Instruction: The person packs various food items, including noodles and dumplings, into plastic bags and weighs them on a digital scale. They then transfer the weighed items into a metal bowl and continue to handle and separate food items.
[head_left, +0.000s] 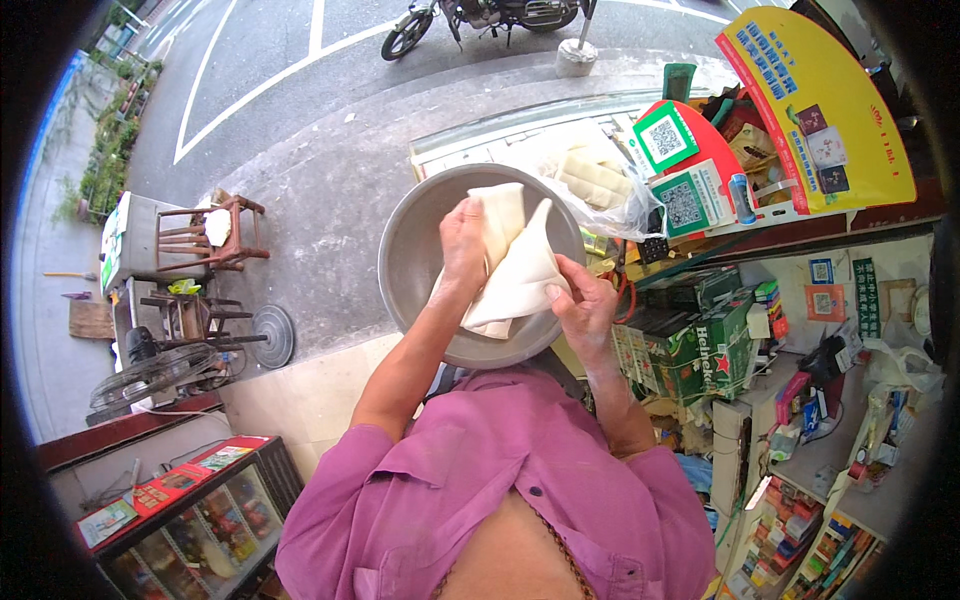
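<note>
A wide grey metal basin is in front of my body. Over it, my left hand grips a folded cream-coloured sheet; whether it is dough or bean curd, I cannot tell. Another pale sheet hangs in a pointed fold between both hands. My right hand pinches that sheet's right edge between thumb and fingers. More pale material shows beneath it, above the basin's bottom. Beyond the basin's far right rim, an open clear plastic bag holds several folded pale pieces.
A glass-topped counter adjoins the basin, bearing payment-code signs. Red-handled scissors are right of my right hand, above green beer cartons. Wooden chairs and a fan stand left. A motorcycle is parked outside.
</note>
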